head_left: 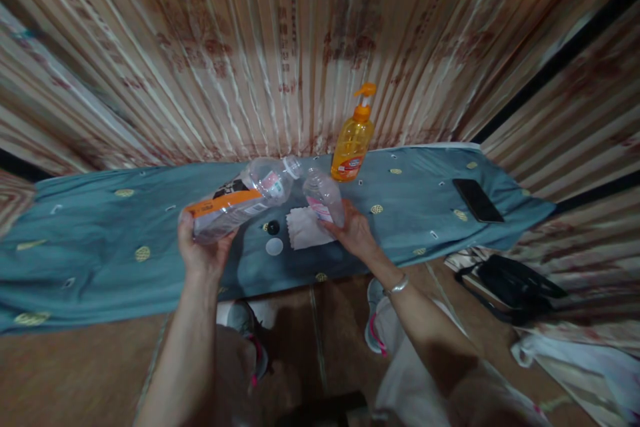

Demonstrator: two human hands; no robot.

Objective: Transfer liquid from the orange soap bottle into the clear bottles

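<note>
Blue-clothed counter (pixel 100 247): left hand (pixel 200 250) grips tilted big bottle (pixel 235 203), right hand (pixel 353 230) clamps small bottle (pixel 324 195); mouths misaligned, could spill on napkin (pixel 303 227)

No wording can be read anywhere; the large bottle (pixel 240 203) at the left carries an orange and black label, the small bottle (pixel 324 197) a pink one, the far soap dispenser (pixel 353 143) an orange-red one, all blurred.
</note>
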